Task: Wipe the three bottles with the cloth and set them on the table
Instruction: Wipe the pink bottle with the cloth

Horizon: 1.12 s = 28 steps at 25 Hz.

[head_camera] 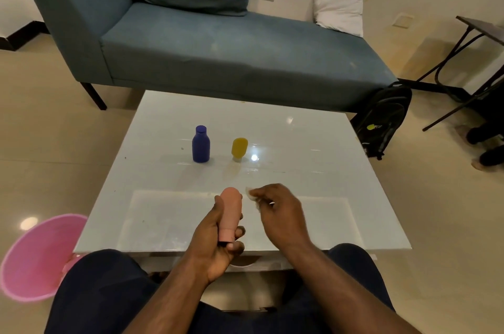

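Spanning the middle of the view, the white glossy worktop (300,142) carries two of the three bottles, well apart from the hands: the blue bottle (201,144) stands upright, and the yellow bottle (239,148) stands just to its right, seemingly inverted on its cap. Nearer the person, over the worktop's near edge, the left hand (215,241) makes its grip around the lower end of the pink bottle (230,213), fingers curled about it, the cap end down in the palm and the rounded base up. Its long axis runs nearly upright, leaning slightly away from the person. Just to the right of the bottle's top, close but apart from it, the right hand (278,213) pinches a small white cloth (252,196) in its fingertips. So the cloth lies right of the bottle, and the likely next move is a short sweep leftward onto its upper side.
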Motion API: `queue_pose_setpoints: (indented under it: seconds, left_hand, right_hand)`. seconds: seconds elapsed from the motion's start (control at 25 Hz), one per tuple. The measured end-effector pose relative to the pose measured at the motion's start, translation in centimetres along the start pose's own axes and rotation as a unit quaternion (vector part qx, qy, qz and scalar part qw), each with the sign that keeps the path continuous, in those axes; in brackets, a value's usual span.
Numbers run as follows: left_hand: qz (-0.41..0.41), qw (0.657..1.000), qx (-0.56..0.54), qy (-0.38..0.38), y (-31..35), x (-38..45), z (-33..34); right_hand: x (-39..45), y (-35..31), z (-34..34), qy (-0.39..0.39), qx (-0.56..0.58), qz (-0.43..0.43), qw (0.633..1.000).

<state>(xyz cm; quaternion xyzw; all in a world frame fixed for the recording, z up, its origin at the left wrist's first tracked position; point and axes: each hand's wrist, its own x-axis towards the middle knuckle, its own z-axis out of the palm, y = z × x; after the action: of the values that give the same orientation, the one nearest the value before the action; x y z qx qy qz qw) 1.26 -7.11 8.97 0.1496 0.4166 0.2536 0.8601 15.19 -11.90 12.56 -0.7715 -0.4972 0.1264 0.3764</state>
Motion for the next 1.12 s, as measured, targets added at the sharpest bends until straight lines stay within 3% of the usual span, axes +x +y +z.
queue_pose_setpoints:
  seconds: [0.08,0.4,0.6,0.76,0.88,1.12]
  left_hand:
    - [0.006,1.0,0.011,0.006,0.0,0.1,-0.2]
    - [0.002,1.0,0.006,0.001,-0.3,0.5,-0.6]
    - [-0.016,0.999,-0.03,0.005,-0.1,0.4,-0.6]
    - [-0.01,1.0,-0.013,0.017,-0.4,0.6,-0.6]
    - [-0.018,0.999,-0.033,0.0,-0.5,0.5,-0.7]
    - [-0.028,0.997,-0.077,0.013,-0.2,0.9,-1.3]
  right_hand:
    - [0.6,-0.2,-0.2,0.002,0.038,0.02,0.999]
    - [-1.1,-1.9,2.0,-0.026,-0.019,-0.049,0.998]
    - [-3.5,-1.7,1.9,-0.095,-0.048,-0.091,0.99]
    - [-0.1,-1.5,1.7,-0.037,-0.052,-0.05,0.997]
    - [-1.5,-1.8,2.5,-0.042,-0.03,-0.053,0.997]
    - [-4.8,-1.8,2.5,-0.101,-0.058,-0.143,0.983]
